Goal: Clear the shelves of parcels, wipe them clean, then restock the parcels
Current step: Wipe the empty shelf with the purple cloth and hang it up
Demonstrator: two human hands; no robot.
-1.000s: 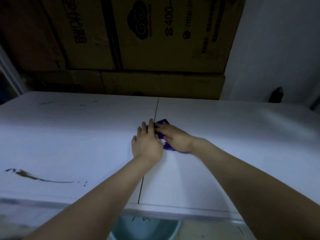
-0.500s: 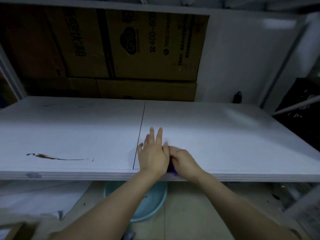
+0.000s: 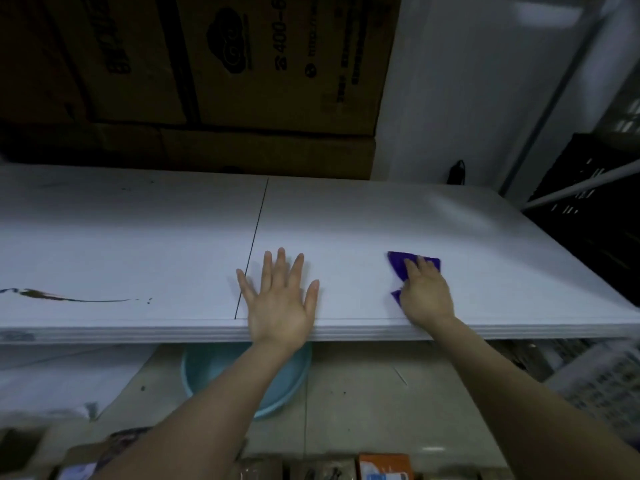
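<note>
One white shelf point(image 3: 346, 216) spanned the view, with brown boxes point(image 3: 277, 64) stacked behind it; below its front edge a blue basin point(image 3: 207, 368) sat on the floor, and parcels point(image 3: 384, 467) lay nearer. The left hand point(image 3: 280, 306) rested flat on the shelf just right of its seam, fingers straight and spread; the right hand point(image 3: 424, 296), fingers together, pressed a purple cloth point(image 3: 398, 265) onto the shelf near its front edge, well apart from the left.

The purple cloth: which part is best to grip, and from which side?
I would pinch the far left corner of the purple cloth, coming from above on the left. The cloth lies flat on the shelf, and the right hand covers its middle, so only the corners show.
</note>
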